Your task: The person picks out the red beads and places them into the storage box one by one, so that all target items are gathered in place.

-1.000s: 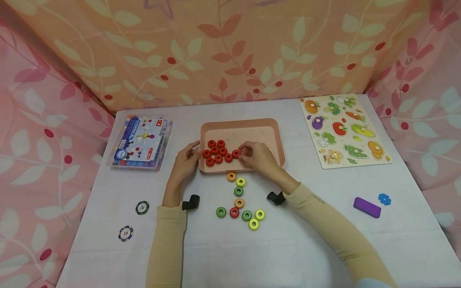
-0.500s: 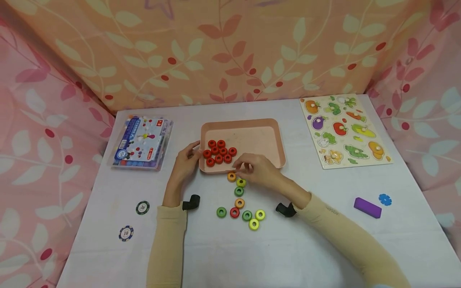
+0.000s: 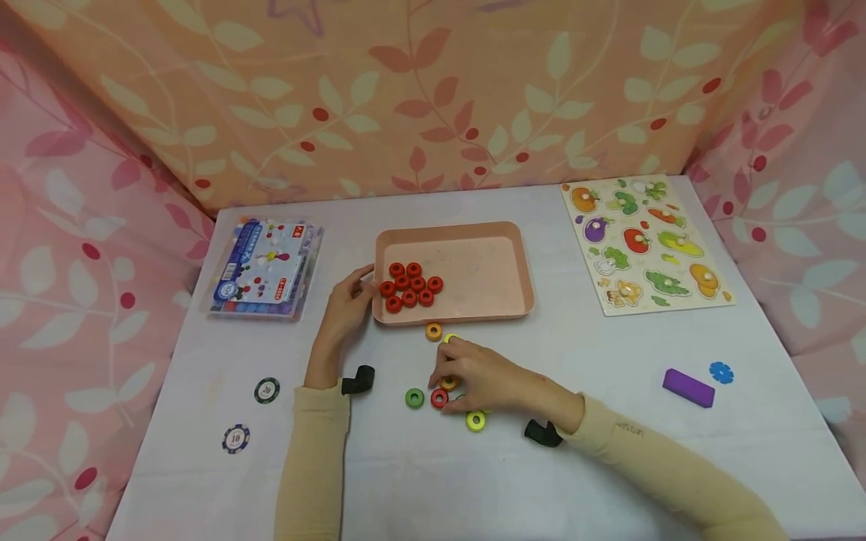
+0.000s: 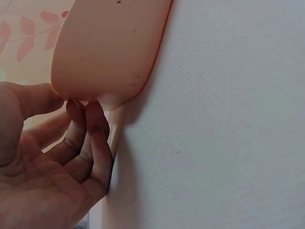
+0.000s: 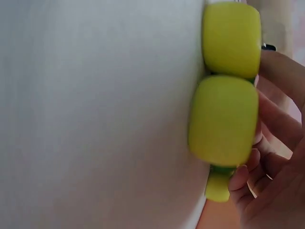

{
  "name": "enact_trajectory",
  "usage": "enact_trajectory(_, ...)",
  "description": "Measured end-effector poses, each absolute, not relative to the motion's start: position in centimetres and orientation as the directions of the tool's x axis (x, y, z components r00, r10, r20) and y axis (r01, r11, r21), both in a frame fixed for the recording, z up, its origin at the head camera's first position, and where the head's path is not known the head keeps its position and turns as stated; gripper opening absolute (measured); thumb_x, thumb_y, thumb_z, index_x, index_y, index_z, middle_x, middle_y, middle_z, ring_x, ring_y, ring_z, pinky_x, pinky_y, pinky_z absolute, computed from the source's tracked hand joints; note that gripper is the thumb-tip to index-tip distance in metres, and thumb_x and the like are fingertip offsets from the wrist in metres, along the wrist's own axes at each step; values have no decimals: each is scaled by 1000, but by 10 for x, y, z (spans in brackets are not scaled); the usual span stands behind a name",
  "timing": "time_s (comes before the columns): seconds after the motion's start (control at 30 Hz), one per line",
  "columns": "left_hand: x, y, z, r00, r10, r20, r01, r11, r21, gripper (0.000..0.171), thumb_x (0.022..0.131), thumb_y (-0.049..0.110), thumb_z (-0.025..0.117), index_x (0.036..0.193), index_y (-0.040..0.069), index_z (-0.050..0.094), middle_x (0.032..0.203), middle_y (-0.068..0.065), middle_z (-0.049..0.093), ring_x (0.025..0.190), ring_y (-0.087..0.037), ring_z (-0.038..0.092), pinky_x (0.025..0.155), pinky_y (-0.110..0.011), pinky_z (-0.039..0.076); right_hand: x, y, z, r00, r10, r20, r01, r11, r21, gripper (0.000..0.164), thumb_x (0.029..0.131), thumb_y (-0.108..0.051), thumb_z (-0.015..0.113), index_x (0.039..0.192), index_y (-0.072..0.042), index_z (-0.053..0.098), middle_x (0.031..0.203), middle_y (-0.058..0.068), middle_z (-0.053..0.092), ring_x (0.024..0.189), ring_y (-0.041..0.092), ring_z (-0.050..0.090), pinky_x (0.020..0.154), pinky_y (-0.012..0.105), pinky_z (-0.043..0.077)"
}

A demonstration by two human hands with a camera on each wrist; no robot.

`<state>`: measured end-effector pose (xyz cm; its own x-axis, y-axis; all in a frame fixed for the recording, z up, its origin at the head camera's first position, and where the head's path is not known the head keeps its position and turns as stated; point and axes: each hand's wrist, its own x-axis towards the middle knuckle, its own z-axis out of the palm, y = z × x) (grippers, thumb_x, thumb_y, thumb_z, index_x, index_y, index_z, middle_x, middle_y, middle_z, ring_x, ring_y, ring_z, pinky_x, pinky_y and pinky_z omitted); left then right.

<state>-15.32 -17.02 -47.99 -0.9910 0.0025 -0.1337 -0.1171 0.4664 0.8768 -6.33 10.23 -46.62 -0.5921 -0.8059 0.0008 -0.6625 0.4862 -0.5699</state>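
Note:
My left hand (image 3: 347, 303) pinches the left edge of the pink tray (image 3: 470, 274) between thumb and curled fingers; the left wrist view shows the fingertips at its rim. Several red ring beads (image 3: 402, 283) lie in the tray's left half. Below the tray, my right hand (image 3: 482, 378) has thumb and forefinger on either side of a loose red ring bead (image 3: 439, 398). A green ring bead (image 3: 415, 398) lies to its left. One yellow ring bead (image 3: 476, 421) shows below the hand, which partly covers other beads. Two yellow beads loom close in the right wrist view.
An orange ring bead (image 3: 434, 331) sits by the tray's front edge. A plastic case (image 3: 265, 269) stands at left, above two poker chips (image 3: 236, 439). At right lie a vegetable puzzle board (image 3: 646, 248), a purple block (image 3: 688, 388) and a blue flower-shaped piece (image 3: 722, 373).
My right hand let go of a red bead among those in the tray, then moved down toward me to the loose red bead. My left hand stayed at the tray's edge.

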Motion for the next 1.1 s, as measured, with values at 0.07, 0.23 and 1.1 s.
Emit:
enact_trajectory(0.07,-153,-170,-480,-991,0,-133,-117,463,878,42,103,22,55,145,15,54,97,-13,59,79,-20,50,68,-26,39,-62,101,-468,-587,-810,7,-669,480,-567,27,78,-38,86,99,-24,77,96,-9,54,92,6,44,81,24,42)
enact_trajectory(0.23,-153,-170,-479,-991,-1,-131,-116,465,878,42,103,22,56,145,15,54,98,-14,61,80,-20,51,70,-27,40,-68,100,-464,-586,-810,13,-665,473,-578,21,81,-33,84,98,-24,75,100,-10,57,96,6,48,86,26,45)
enact_trajectory(1.1,-153,-168,-479,-988,-11,-157,-144,467,873,43,103,23,55,145,17,53,100,-14,60,84,-23,51,72,-30,41,-172,140,-462,-861,-475,181,-466,597,-653,25,79,-12,85,100,-7,73,88,6,65,79,21,58,69,30,46)
